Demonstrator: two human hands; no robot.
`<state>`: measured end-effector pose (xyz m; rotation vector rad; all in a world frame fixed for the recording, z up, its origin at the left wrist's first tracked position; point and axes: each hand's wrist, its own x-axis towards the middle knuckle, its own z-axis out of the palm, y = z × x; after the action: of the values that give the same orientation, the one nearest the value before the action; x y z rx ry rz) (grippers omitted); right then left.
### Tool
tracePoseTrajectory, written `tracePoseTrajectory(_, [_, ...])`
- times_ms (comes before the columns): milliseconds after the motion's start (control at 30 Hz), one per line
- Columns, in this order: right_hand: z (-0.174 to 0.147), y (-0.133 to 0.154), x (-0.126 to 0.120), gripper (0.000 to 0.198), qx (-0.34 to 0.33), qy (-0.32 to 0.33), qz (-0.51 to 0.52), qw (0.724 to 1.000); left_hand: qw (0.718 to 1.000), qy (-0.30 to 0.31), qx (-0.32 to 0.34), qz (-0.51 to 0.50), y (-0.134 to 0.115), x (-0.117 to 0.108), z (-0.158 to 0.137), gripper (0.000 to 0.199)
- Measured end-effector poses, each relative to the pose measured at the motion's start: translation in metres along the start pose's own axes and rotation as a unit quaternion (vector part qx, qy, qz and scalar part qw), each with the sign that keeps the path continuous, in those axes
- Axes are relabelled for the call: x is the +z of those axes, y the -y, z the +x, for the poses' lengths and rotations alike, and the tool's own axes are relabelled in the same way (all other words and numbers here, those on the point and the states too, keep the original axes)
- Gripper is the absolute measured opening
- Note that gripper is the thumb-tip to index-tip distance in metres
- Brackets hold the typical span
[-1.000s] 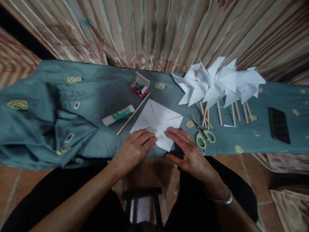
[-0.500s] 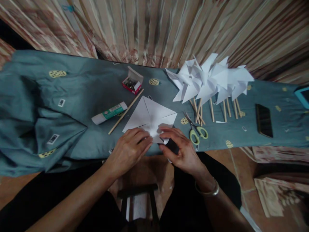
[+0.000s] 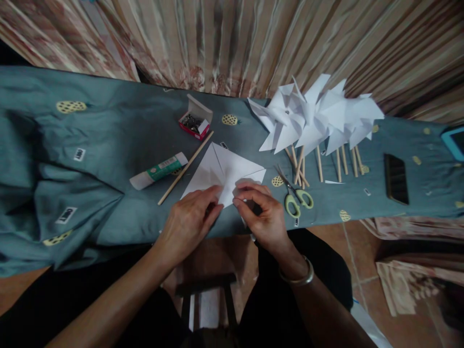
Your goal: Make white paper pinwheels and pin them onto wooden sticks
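Observation:
A white sheet of paper (image 3: 232, 166) with slits running in from its corners lies near the front edge of the cloth-covered table. My left hand (image 3: 192, 215) pinches its near left side between thumb and fingers. On the near right side, my right hand (image 3: 263, 212) is closed on the paper's edge, thumb against fingertips; part of the paper is hidden under this hand. To the left of the sheet lie a thin wooden stick (image 3: 185, 168) and a glue stick (image 3: 158, 171). Scissors with green handles (image 3: 294, 193) rest just right of my right hand.
Several white paper pinwheels (image 3: 315, 116) on wooden sticks lie at the back right. An open red box of metal pins (image 3: 195, 121) stands behind the sheet. A dark phone (image 3: 396, 179) and a blue-edged device (image 3: 453, 142) are at the far right. A curtain (image 3: 203, 43) hangs behind the table.
Both hands have shifted slightly on the paper's near corner, the left thumb moving in along its edge. The view has moved a little, and the paper stays about in place.

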<state>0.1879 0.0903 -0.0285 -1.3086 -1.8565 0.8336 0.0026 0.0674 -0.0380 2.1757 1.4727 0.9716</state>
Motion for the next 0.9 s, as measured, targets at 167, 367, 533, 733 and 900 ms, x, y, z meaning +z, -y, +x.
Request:
tracePoseTrajectory(167, [-0.002,0.002,0.003,0.008,-0.012,-0.009,-0.041,0.999,1.0,0.011,0.017,0.005,0.001,-0.002,0.001,0.014])
tracePoseTrajectory(367, [-0.004,0.003,0.002,0.006,-0.042,-0.026,-0.075,0.996,0.998,0.024,0.053,-0.01,0.0,-0.001,0.004,0.015])
tracePoseTrajectory(533, [-0.007,0.004,0.001,0.012,-0.065,-0.022,-0.109,0.992,0.997,0.034,0.061,-0.018,0.001,0.0,0.003,0.016])
tracePoseTrajectory(733, [-0.011,-0.002,0.003,0.026,-0.108,-0.014,-0.147,0.983,0.997,0.031,0.069,-0.022,0.002,0.001,0.003,0.016])
tracePoseTrajectory(900, [-0.012,-0.004,0.002,0.032,-0.11,0.001,-0.172,0.979,0.997,0.029,0.066,-0.015,0.0,0.0,0.004,0.015])
